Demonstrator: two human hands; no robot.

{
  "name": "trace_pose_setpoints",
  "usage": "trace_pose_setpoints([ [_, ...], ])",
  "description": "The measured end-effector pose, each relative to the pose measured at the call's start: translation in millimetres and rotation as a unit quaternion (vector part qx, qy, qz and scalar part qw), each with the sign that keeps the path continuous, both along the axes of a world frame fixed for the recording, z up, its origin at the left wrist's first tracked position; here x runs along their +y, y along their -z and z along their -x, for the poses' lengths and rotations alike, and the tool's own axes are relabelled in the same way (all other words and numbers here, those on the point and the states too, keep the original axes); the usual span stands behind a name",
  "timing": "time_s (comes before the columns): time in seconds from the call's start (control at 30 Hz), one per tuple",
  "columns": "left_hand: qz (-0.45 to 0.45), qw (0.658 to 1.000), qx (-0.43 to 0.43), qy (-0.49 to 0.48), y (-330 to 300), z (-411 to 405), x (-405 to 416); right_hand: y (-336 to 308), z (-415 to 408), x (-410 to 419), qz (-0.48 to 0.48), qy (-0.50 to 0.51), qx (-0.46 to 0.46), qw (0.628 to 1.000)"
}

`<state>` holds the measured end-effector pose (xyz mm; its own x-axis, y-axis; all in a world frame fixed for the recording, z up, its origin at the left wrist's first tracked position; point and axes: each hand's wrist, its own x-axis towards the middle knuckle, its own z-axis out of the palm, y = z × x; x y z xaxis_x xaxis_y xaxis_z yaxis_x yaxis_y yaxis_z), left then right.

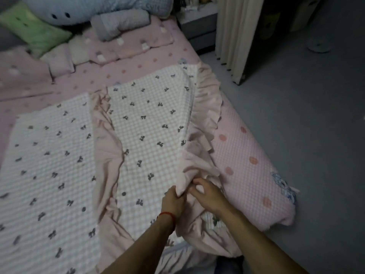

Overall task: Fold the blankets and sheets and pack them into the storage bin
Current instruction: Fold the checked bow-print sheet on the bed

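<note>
A white checked blanket (59, 165) printed with small dark bows lies spread across the near half of the bed (138, 66), reaching from the bed's left edge to its right edge, with a pink ruffle (205, 115) running along the blanket's border. One part of the blanket is folded over, so a second band of ruffle shows down the middle between two checked panels. Both hands meet near the bed's right edge, close to the near corner. The left hand (173, 200), with a red string around its wrist, has its fingers curled round a bunch of the pink ruffle and grips it. The right hand (207, 192) sits just beside it, fingers bent into the same gathered cloth — it appears to pinch the ruffle, though blur hides the fingertips. Under the blanket the bed wears a pink sheet with darker dots, which hangs over the right edge toward the grey floor (296, 135). At the far end of the bed lie a green pillow (35, 34), a pale blue plush toy (65, 10) and a rolled grey cloth (120, 23). A cream curtain (233, 36) hangs beyond the bed's far right corner.
</note>
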<state>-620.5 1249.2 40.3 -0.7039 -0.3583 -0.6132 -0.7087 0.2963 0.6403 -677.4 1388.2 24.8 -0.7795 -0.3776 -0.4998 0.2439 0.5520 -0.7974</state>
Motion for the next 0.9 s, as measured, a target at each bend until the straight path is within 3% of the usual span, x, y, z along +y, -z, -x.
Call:
trace_pose_setpoints([
  [0.3,0.052,0.996,0.045,-0.057,-23,-159,-201,-29,-135,-166,-0.087,-0.083,0.003,0.993],
  [0.53,0.088,0.988,-0.008,-0.130,-14,-255,-322,-29,-193,-249,-0.140,-0.225,0.000,0.964],
  [0.73,0.139,0.982,0.015,-0.125,-25,-283,-357,-21,-206,-299,-0.119,-0.283,0.003,0.952],
  [0.9,0.153,0.979,0.116,-0.062,-65,-283,-342,-23,-226,-338,-0.033,-0.196,0.054,0.978],
])
